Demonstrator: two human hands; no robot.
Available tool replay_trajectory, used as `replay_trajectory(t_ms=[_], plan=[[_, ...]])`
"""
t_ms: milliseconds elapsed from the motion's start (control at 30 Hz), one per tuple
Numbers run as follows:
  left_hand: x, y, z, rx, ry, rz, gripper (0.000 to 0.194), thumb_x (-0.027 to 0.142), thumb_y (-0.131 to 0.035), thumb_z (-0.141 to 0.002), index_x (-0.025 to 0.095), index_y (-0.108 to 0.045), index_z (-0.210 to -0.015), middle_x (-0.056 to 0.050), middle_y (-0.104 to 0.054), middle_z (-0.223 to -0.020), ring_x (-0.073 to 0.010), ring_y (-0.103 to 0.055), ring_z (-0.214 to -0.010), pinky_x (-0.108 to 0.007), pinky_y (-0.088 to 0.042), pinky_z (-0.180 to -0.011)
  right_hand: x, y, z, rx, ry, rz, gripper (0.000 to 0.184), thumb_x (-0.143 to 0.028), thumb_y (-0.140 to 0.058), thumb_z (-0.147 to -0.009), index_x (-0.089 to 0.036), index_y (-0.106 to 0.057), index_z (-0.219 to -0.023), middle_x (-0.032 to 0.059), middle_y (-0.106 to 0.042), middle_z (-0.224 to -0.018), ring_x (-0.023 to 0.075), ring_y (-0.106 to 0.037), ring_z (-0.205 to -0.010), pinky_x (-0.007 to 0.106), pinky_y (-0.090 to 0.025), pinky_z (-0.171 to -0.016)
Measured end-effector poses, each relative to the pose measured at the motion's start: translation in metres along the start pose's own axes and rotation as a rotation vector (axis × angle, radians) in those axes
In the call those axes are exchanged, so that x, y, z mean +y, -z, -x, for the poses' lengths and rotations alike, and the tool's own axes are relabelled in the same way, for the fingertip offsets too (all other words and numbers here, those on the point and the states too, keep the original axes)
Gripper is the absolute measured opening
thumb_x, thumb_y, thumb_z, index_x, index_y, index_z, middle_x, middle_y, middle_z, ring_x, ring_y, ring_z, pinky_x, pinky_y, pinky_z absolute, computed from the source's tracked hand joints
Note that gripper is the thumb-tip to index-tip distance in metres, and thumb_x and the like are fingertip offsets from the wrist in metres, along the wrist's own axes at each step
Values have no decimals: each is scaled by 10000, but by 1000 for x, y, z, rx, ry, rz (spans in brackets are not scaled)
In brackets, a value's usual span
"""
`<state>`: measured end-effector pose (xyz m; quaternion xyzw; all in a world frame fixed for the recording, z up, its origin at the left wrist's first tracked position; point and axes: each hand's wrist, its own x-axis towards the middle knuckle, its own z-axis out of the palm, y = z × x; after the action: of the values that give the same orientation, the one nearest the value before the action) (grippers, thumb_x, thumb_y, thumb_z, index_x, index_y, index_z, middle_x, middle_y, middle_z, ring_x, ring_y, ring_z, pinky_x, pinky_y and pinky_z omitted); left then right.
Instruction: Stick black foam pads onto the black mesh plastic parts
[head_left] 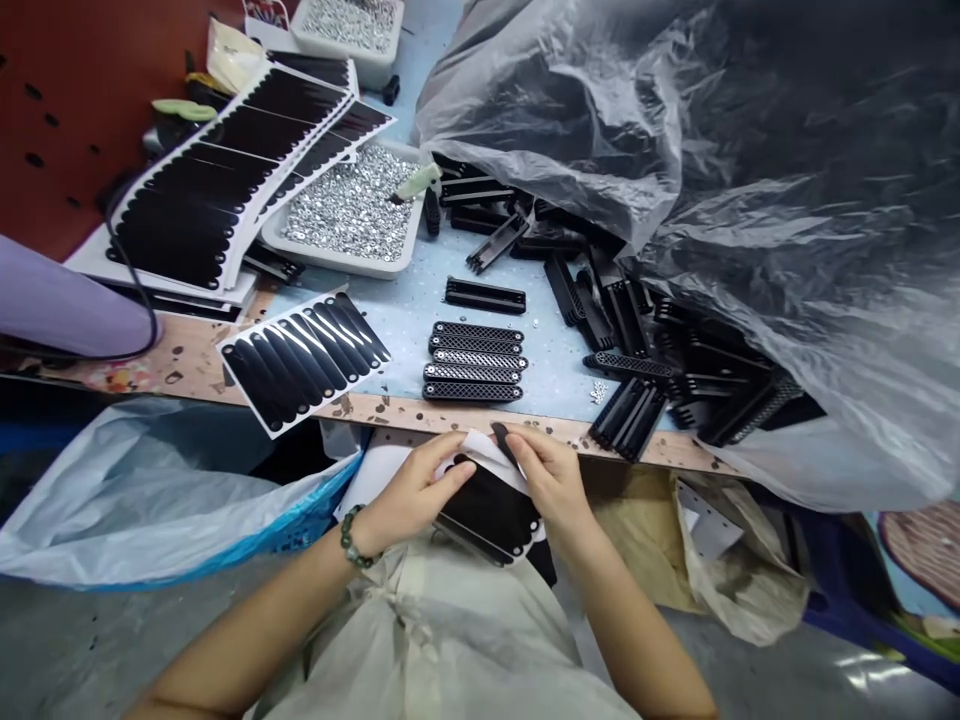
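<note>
Left hand and right hand pinch close together

Bare forearms rise from the lower corners and converge before the torso. The hands sit near each other, apart; each presses thumb against bent fingers. The left thumb points toward the right hand.

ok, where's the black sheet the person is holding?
Head view, lower centre: the black sheet is held between the left hand and right hand, just below the table's near edge in frame.
</note>
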<state>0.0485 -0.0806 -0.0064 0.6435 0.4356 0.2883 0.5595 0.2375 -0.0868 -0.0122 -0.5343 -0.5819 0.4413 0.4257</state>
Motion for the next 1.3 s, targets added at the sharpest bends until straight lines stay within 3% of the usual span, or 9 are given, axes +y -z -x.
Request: replay_trajectory(t_ms=[100,167,267,367,500,633,833,1133,1300], plan=[[-10,4,1,0,74,-34,255,290,-464,-932,176,-577,-1131,-71,-620,-1125,-164,-584,-1045,-273,-464,-923,7,4,-9,72,-149,-148,234,-364,-534,-915,-190,-688,-937,57,-701,-843,167,-663,-782,312,-559,-749],[-17,7,3,19,113,-138,235,281,-445,-935,167,-594,-1075,-74,-631,-1089,-175,-589,-1028,-287,-472,-907,7,13,-21,233,-206,-359,232,-403,-524,-916,-210,-654,-915,12,-656,-748,115,-609,-628,310,-562,-704],[-25,14,10,31,131,-363,245,285,-453,-926,171,-600,-1086,-78,-636,-1068,-199,-597,-1010,-325,-490,-888,-1,27,-40,374,-98,-431,179,-393,-535,-913,-261,-631,-985,-17,-599,-811,76,-547,-593,353,-555,-763],[-24,24,14,138,70,-510,291,323,-518,-899,191,-586,-1149,-84,-600,-1088,-210,-583,-1015,-360,-489,-915,-11,25,-57,159,100,1,164,-305,-590,-888,-260,-639,-1037,31,-598,-949,143,-597,-825,366,-520,-831],[-19,43,1,393,59,-297,344,269,-525,-895,210,-523,-1234,-84,-525,-1170,-120,-610,-891,-258,-538,-818,-16,-3,-73,-181,388,374,140,-211,-595,-882,-203,-595,-1022,59,-618,-941,182,-572,-934,344,-495,-815],[-24,56,-22,296,166,2,341,254,-508,-895,193,-513,-1231,-88,-551,-1203,-128,-645,-918,-252,-559,-810,-13,-28,-87,-269,485,531,86,-211,-546,-913,-166,-584,-976,76,-625,-937,181,-566,-901,331,-485,-794],[-32,61,-37,233,241,190,257,261,-512,-886,168,-575,-1116,-87,-596,-1140,-150,-670,-896,-287,-574,-816,-8,-35,-96,-353,468,638,124,-217,-508,-934,-149,-601,-981,82,-632,-975,186,-556,-910,322,-473,-802],[-26,62,-49,178,304,235,247,334,-560,-861,166,-568,-1041,-57,-637,-987,-146,-672,-796,-273,-581,-727,-14,-34,-98,-418,457,724,161,-269,-486,-949,-159,-598,-982,74,-632,-976,184,-557,-870,319,-467,-774],[-24,60,-49,212,332,159,237,335,-573,-852,167,-577,-1019,-42,-638,-958,-138,-665,-773,-249,-578,-694,-13,-7,-89,-265,195,748,247,-349,-559,-906,-165,-537,-1069,88,-594,-963,202,-573,-874,321,-477,-740]])
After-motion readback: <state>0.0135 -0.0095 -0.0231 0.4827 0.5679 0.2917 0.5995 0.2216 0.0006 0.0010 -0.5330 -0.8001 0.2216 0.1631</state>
